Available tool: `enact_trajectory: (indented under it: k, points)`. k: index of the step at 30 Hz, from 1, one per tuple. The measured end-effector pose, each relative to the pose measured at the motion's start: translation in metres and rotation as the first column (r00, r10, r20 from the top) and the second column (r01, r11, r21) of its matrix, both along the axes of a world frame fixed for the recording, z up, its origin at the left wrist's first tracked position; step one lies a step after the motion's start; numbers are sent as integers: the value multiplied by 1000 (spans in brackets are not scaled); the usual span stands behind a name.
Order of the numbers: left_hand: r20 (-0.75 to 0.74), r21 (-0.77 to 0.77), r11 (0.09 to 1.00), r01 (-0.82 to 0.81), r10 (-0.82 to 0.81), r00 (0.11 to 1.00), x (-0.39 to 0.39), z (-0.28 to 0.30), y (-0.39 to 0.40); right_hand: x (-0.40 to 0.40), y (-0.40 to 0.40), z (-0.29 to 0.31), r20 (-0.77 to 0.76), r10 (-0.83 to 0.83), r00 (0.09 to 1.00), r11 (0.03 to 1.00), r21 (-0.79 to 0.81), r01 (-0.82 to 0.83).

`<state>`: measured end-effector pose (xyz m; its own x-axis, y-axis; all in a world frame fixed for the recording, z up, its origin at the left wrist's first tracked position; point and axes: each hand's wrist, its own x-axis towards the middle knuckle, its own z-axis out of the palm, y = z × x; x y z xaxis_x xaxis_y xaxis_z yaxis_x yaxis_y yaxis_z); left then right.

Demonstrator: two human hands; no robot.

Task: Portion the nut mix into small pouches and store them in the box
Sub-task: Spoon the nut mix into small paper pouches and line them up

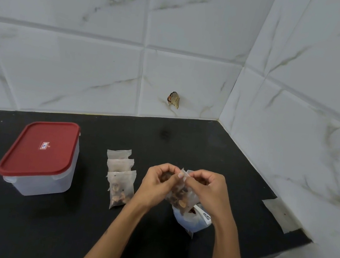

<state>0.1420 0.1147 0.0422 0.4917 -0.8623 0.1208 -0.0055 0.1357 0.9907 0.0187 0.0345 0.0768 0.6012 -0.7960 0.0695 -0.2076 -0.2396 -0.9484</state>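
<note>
A small translucent pouch [181, 195] filled with nuts hangs above the black counter [66, 223]. My left hand [159, 181] and my right hand [206, 187] both pinch its top edge from either side. Under it stands the open white nut-mix bag [192, 219], partly hidden by my right wrist. Three filled pouches [120, 178] lie in an overlapping row to the left of my hands. Further left stands the clear plastic box [43, 179] with its red lid [40, 147] on.
Marble-tiled walls meet in a corner at the back right. A small brownish scrap [174, 99] sticks to the back wall. A flat pale sheet [281, 214] lies at the counter's right edge. The counter's front edge drops off at the lower right.
</note>
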Motion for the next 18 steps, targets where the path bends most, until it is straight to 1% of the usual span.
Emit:
enact_trajectory:
  k: [4, 8, 12, 18]
  points:
    - [46, -4, 1000, -23, 23, 999, -1, -3, -2, 1, 2, 0, -1, -9, 1000, 1000, -30, 9]
    - [26, -17, 999, -46, 46, 999, 0, -3, -2, 0, 1, -2, 29, 14, 999, 1000, 21, -14]
    - [-57, 6, 998, -70, 71, 996, 4, -6, -2, -4, -3, -5, 12, 26, 1000, 999, 41, -26]
    - [-101, 8, 1000, -29, 29, 994, 4, -5, 1, -7, -1, -3, 23, 33, 999, 999, -17, -32]
